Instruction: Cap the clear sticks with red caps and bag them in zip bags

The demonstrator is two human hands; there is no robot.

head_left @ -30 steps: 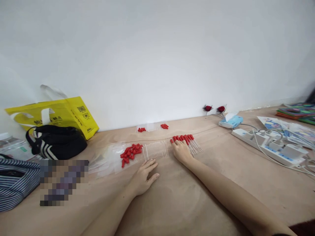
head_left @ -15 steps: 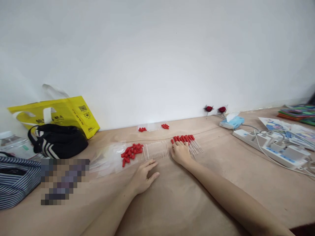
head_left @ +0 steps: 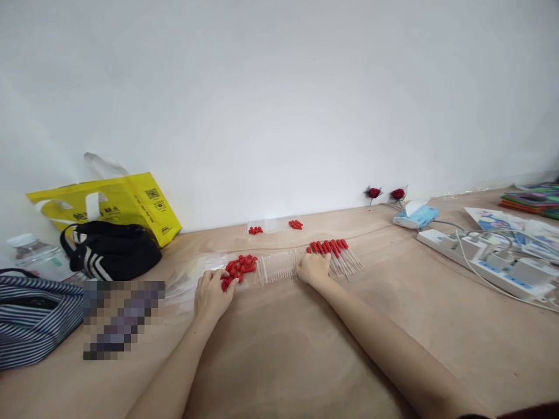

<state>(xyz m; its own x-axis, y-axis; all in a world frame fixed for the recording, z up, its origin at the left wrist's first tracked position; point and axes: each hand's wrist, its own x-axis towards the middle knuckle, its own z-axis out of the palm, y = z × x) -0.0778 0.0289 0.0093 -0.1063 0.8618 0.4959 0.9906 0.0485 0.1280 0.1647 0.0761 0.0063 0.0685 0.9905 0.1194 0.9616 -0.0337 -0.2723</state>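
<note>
The left hand (head_left: 215, 294) is at the near left edge of the pile of red bulbs (head_left: 240, 265), its thumb parted from the fingers with bulbs between them; whether it grips one, I cannot tell. Clear plastic bags (head_left: 180, 291) lie just left of that hand on the table (head_left: 271, 349). The right hand (head_left: 313, 267) is curled at the right end of the row of clear tubes (head_left: 277, 266); its fingertips are hidden, so I cannot tell whether they pinch anything. Just beyond and right of this hand lie the red-capped droppers (head_left: 336, 249), side by side.
</note>
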